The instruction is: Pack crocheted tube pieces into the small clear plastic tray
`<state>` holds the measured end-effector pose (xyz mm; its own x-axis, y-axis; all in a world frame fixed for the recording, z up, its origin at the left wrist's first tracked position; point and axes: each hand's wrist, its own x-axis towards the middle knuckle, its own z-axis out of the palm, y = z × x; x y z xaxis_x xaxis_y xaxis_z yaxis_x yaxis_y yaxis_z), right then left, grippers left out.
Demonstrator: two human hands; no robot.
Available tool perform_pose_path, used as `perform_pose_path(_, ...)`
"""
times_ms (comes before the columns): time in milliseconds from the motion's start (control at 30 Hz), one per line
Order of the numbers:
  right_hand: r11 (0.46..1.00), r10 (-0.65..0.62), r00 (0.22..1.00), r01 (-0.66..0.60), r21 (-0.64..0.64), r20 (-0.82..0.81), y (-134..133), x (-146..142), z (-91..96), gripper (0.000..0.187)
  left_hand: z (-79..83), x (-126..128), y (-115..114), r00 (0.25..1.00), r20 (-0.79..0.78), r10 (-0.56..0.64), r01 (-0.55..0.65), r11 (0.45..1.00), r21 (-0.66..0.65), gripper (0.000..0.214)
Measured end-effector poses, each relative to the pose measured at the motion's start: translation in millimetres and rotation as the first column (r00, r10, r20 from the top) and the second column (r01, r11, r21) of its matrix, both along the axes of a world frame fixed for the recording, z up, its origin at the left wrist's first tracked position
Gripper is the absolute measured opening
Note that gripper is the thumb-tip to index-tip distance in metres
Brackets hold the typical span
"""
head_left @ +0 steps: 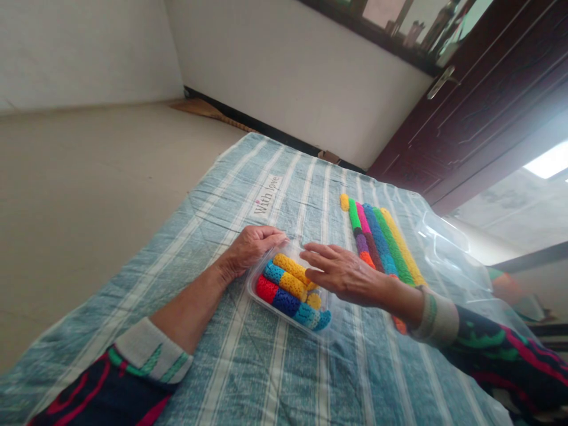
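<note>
clear box: the tub (252, 291) with the yarn-like rolls (286, 300) sits in front of you on the striped cloth (213, 361), between your two hands; its side walls rise around three rows of pieces.
rows in the box: yellow at the back, light blue with yellow in the middle, red, dark blue and light blue in front, that front row ending near the right wall.
your left hand (252, 248): at the far left corner of the tub, fingers curled in, thumb and fingertips together; you cannot tell from here whether they pinch the rim.
your right hand (339, 272): over the tub's right side, fingers loosely bent and a little apart, tips near the back yellow roll; you cannot tell whether they touch it.
row on the cloth: to your right, long coloured columns (378, 236) lie side by side; your right forearm passes across their near end.
right edge: clear plastic containers (444, 236) stand just beyond the yellow column, bounding your room there.
left edge: cloth runs from the tub to the side above the floor (102, 183), your left forearm crossing it.
far side: a stretch of cloth with printed lettering (267, 196) lies beyond your left hand, up to the far edge.
</note>
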<state>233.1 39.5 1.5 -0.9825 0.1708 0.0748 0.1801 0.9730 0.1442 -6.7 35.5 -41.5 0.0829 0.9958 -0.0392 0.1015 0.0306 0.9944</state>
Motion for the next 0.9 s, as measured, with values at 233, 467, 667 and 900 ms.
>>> perform_pose_path(233,0.993,-0.102,0.994,0.099,-0.071,-0.047,5.3,6.0,-6.5,0.010,-1.5,0.0,0.0,0.998,-0.055,-0.013,0.015,0.999,0.029,0.031)
perform_pose_path(467,0.979,-0.162,0.986,0.157,-0.131,-0.027,8.3,8.5,-9.3,0.005,23.6,0.9,-2.5,0.930,-0.344,0.131,-0.010,0.943,0.333,0.029)
perform_pose_path(667,0.962,-0.199,0.980,0.192,-0.192,-0.019,8.5,8.7,-10.0,0.009,34.3,34.0,-25.7,0.671,-0.741,-0.016,0.430,0.823,0.371,0.006)
perform_pose_path(900,0.956,-0.199,0.979,0.184,-0.228,-0.045,13.5,8.0,-16.6,0.019,29.0,60.8,-35.5,0.464,-0.886,0.027,0.466,0.842,0.270,0.014)
